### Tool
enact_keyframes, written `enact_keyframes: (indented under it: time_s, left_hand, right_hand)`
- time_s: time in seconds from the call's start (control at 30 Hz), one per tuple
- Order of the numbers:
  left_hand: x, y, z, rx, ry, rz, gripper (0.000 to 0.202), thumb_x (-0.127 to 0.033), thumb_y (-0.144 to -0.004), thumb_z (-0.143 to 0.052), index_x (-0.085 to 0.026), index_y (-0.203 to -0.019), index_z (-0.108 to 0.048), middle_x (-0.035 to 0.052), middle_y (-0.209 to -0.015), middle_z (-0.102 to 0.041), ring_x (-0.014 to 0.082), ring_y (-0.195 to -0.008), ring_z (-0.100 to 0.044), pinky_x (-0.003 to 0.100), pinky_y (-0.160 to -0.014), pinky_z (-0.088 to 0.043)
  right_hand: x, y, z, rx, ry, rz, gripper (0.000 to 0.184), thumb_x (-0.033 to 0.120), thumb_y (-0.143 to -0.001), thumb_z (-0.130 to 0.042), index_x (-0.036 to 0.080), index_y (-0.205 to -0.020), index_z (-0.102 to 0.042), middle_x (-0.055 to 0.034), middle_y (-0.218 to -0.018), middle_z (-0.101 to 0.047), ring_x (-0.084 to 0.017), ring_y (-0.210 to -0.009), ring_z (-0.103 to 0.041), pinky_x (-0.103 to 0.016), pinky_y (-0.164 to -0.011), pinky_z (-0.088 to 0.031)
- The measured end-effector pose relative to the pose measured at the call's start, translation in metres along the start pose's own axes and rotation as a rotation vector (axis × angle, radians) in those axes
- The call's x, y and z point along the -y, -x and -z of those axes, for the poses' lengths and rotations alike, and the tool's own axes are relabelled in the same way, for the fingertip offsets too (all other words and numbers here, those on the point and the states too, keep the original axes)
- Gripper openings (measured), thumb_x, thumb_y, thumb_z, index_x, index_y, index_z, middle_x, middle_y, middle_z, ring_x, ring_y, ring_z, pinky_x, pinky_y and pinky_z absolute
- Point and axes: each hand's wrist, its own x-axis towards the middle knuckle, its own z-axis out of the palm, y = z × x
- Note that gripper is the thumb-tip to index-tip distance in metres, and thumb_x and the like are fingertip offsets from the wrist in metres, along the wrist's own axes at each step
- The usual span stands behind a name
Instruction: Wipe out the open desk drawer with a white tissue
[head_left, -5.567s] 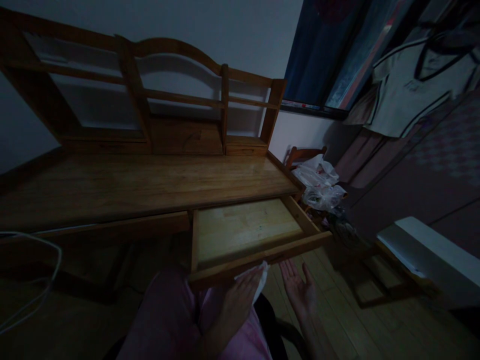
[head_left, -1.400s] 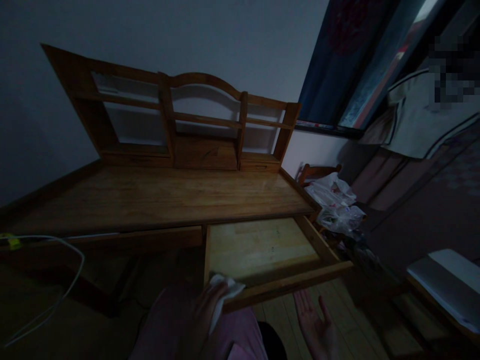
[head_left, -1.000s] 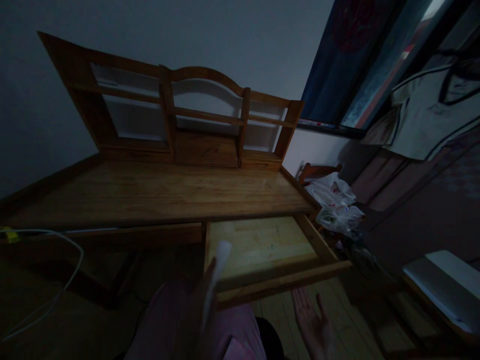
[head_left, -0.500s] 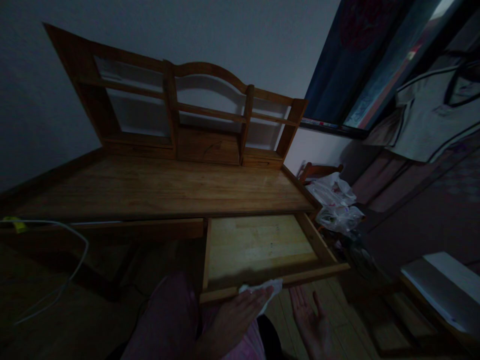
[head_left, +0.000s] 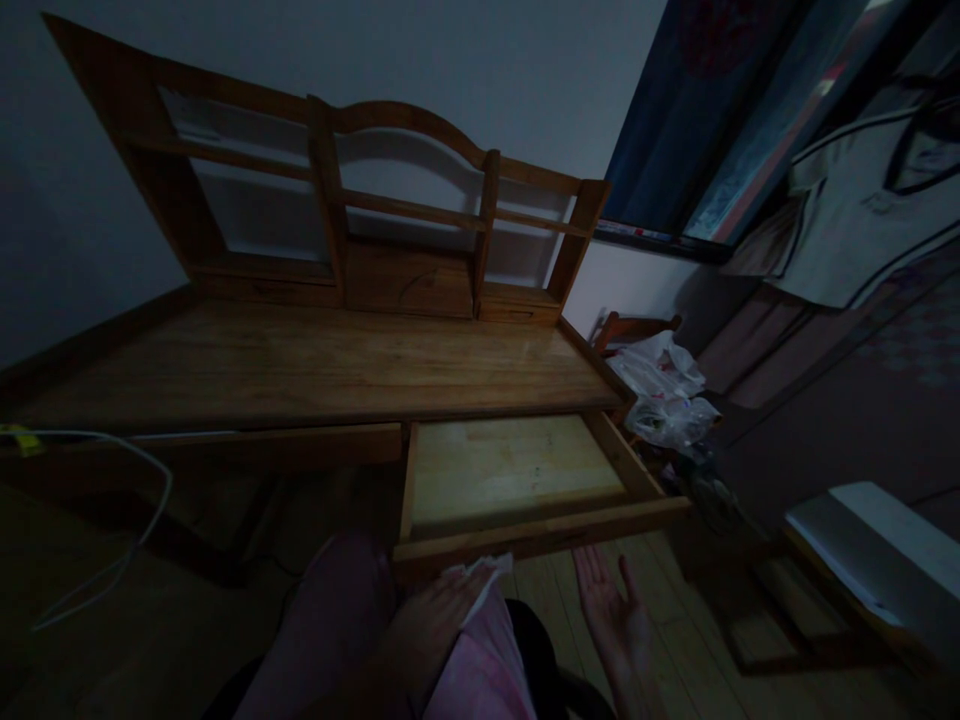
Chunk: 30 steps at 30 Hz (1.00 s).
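Observation:
My left hand [head_left: 435,615] is low in the middle, in front of the pulled-out wooden drawer [head_left: 540,532]. It has a crumpled white tissue [head_left: 491,570] under its fingers, against or just before the drawer's front face; contact is hard to tell in the dim light. To the right, my right hand [head_left: 613,608] holds nothing. Its palm is turned up, fingers apart, and its fingertips are close below the drawer's front edge. The bare pale bottom of the drawer shows.
A wooden desk [head_left: 360,365] with a shelf unit [head_left: 409,275] stands against the wall. White plastic bags [head_left: 664,375] are on a chair to the right. A white cable [head_left: 161,490] hangs at the left. At the lower right is a stool [head_left: 862,560]; a shirt [head_left: 862,200] hangs above.
My left hand and the tissue have moved left and off the drawer's top front edge toward its front face. My right hand stays palm up, nearly in place. The view has shifted slightly.

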Motion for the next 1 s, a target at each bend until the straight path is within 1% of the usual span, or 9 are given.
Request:
enact_keyframes:
  time_s: [0.1, 0.2, 0.3, 0.4, 0.5, 0.6, 0.7, 0.9, 1.0]
  left_hand:
    - [0.003, 0.011, 0.001, -0.054, -0.026, 0.044, 0.068, -0.009, -0.090, -0.034, -0.018, -0.155, -0.020, -0.0001, -0.148, -0.052, 0.0093, -0.135, -0.046, 0.024, -0.115, -0.028]
    - [-0.006, 0.004, 0.001, -0.075, -0.074, 0.108, 0.066, -0.008, -0.089, -0.033, -0.018, -0.154, -0.026, 0.0004, -0.153, -0.046, 0.0116, -0.141, -0.039, 0.028, -0.119, -0.022]
    - [-0.023, -0.024, 0.004, -0.101, -0.098, 0.105, 0.061, -0.011, -0.091, -0.034, -0.015, -0.152, -0.032, 0.0006, -0.161, -0.030, 0.0136, -0.147, -0.027, 0.032, -0.124, -0.010]
    - [-0.037, -0.060, 0.006, -0.162, -0.130, 0.066, 0.058, -0.016, -0.094, -0.036, -0.014, -0.152, -0.033, 0.0017, -0.164, -0.018, 0.0150, -0.151, -0.016, 0.033, -0.125, -0.004]
    - [-0.045, -0.090, 0.007, -0.192, -0.150, -0.003, 0.057, -0.019, -0.096, -0.037, -0.014, -0.152, -0.032, 0.0012, -0.165, -0.014, 0.0131, -0.151, -0.012, 0.029, -0.124, -0.008]
    - [-0.046, -0.103, 0.008, -0.204, -0.174, -0.057, 0.056, -0.020, -0.096, -0.038, -0.013, -0.151, -0.033, 0.0027, -0.164, -0.018, 0.0135, -0.151, -0.016, 0.028, -0.123, -0.014]
    - [-0.043, -0.096, 0.008, -0.194, -0.164, -0.052, 0.057, -0.019, -0.095, -0.037, -0.012, -0.151, -0.033, 0.0032, -0.164, -0.018, 0.0136, -0.151, -0.017, 0.028, -0.123, -0.013]
    - [-0.031, -0.053, 0.007, -0.136, -0.129, 0.022, 0.060, -0.014, -0.093, -0.034, -0.013, -0.152, -0.031, 0.0019, -0.165, -0.015, 0.0141, -0.152, -0.010, 0.032, -0.124, -0.006]
    - [-0.028, -0.043, 0.007, -0.103, -0.113, 0.016, 0.060, -0.014, -0.093, -0.032, -0.015, -0.153, -0.030, 0.0008, -0.165, -0.015, 0.0140, -0.152, -0.010, 0.033, -0.124, -0.005]
  right_hand:
    - [0.000, 0.000, -0.001, -0.007, -0.021, -0.003, 0.045, 0.023, -0.096, -0.049, 0.008, -0.138, -0.049, -0.0162, -0.148, -0.048, -0.021, -0.138, -0.043, -0.039, -0.111, -0.045]
    - [0.001, -0.002, 0.000, -0.025, -0.028, -0.020, 0.048, 0.025, -0.096, -0.050, 0.007, -0.140, -0.047, -0.0171, -0.149, -0.047, -0.021, -0.139, -0.043, -0.038, -0.110, -0.046]
    - [0.001, -0.004, 0.002, -0.014, -0.053, -0.021, 0.049, 0.025, -0.096, -0.050, 0.005, -0.140, -0.045, -0.0184, -0.149, -0.047, -0.023, -0.140, -0.041, -0.039, -0.111, -0.046]
    - [0.001, -0.006, 0.006, 0.007, -0.068, -0.027, 0.048, 0.024, -0.096, -0.050, 0.005, -0.140, -0.045, -0.0182, -0.147, -0.048, -0.023, -0.140, -0.040, -0.040, -0.112, -0.045]
    - [0.002, -0.008, 0.010, 0.045, -0.051, -0.046, 0.048, 0.026, -0.096, -0.050, 0.006, -0.139, -0.046, -0.0172, -0.147, -0.049, -0.023, -0.140, -0.040, -0.040, -0.111, -0.045]
    - [0.002, -0.009, 0.014, 0.069, -0.047, -0.042, 0.050, 0.029, -0.095, -0.051, 0.006, -0.140, -0.045, -0.0170, -0.148, -0.048, -0.024, -0.141, -0.039, -0.040, -0.111, -0.045]
    - [0.002, -0.009, 0.015, 0.062, -0.039, -0.035, 0.051, 0.030, -0.095, -0.051, 0.007, -0.140, -0.045, -0.0171, -0.148, -0.048, -0.024, -0.140, -0.040, -0.040, -0.111, -0.045]
    - [0.001, -0.006, 0.009, 0.041, -0.064, -0.018, 0.052, 0.028, -0.095, -0.050, 0.006, -0.142, -0.043, -0.0189, -0.151, -0.044, -0.023, -0.140, -0.040, -0.040, -0.111, -0.045]
    - [0.000, -0.003, 0.005, 0.018, -0.061, -0.016, 0.052, 0.025, -0.094, -0.050, 0.008, -0.143, -0.043, -0.0182, -0.151, -0.044, -0.022, -0.139, -0.042, -0.039, -0.110, -0.046]
